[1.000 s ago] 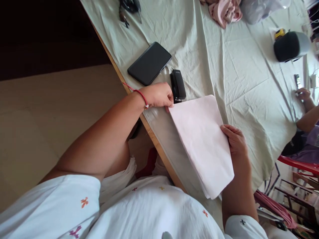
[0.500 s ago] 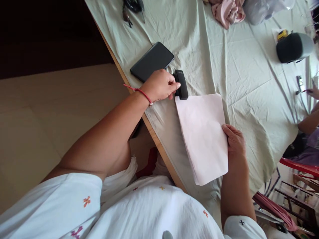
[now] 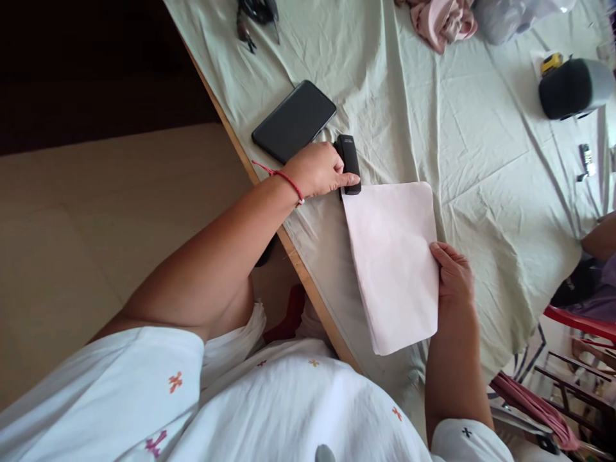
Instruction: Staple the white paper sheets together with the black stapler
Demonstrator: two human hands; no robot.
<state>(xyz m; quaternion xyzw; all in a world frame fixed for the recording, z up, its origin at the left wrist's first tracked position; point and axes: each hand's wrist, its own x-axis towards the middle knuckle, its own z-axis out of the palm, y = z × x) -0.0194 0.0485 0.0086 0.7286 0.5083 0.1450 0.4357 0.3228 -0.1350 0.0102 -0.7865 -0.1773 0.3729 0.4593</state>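
Left hand (image 3: 320, 172) presses stapler (image 3: 349, 163) onto paper stack (image 3: 392, 263) corner (right hand (image 3: 452, 276) grips edge); press squarely, sheets aligned.

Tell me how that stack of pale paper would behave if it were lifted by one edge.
The paper stack would probably sag; the sheets look thin and flat. Loose sheets may fan or slide, since only the right hand pins one edge. The corner by the stapler, under the left hand, would likely hold better.

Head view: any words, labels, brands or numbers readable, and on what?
None can be read.
Stapler under the left hand: small mark on its far end, too blurred.
Paper stack held by the right hand: blank.
Phone: dark screen.
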